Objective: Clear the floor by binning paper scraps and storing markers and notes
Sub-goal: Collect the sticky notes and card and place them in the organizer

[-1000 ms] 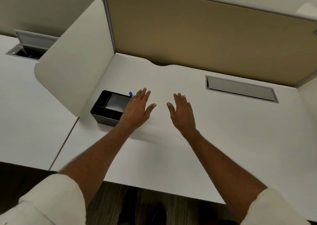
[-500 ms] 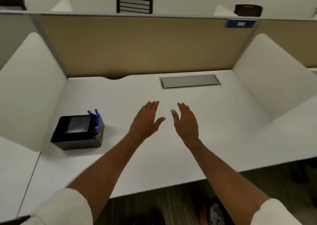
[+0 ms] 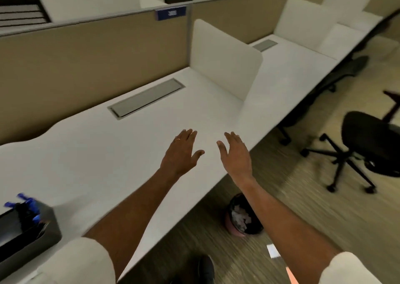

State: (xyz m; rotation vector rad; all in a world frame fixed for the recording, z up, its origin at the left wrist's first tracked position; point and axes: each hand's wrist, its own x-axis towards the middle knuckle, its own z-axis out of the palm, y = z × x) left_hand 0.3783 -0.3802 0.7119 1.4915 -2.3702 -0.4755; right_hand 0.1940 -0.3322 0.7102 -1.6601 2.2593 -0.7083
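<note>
My left hand [image 3: 181, 151] and my right hand [image 3: 236, 153] hover flat and empty over the front edge of the white desk [image 3: 104, 153], fingers spread. A black organizer tray [image 3: 28, 234] with blue markers [image 3: 28, 201] standing in it sits at the desk's near left corner. On the floor under the desk edge stands a small bin [image 3: 242, 216] with a dark liner, holding white paper scraps. A white note [image 3: 273, 250] and an orange strip [image 3: 291, 276] lie on the carpet beside my right forearm.
A black swivel chair [image 3: 368, 145] stands on the carpet to the right. White side dividers [image 3: 225, 58] and a tan back panel [image 3: 86, 58] bound the desk. A grey cable hatch [image 3: 147, 97] is set in the desktop. My shoe [image 3: 205, 268] shows below.
The view has swung right: the organizer slid to the lower left, and the bin, floor notes and chair came into sight. Both hands stay open and empty.
</note>
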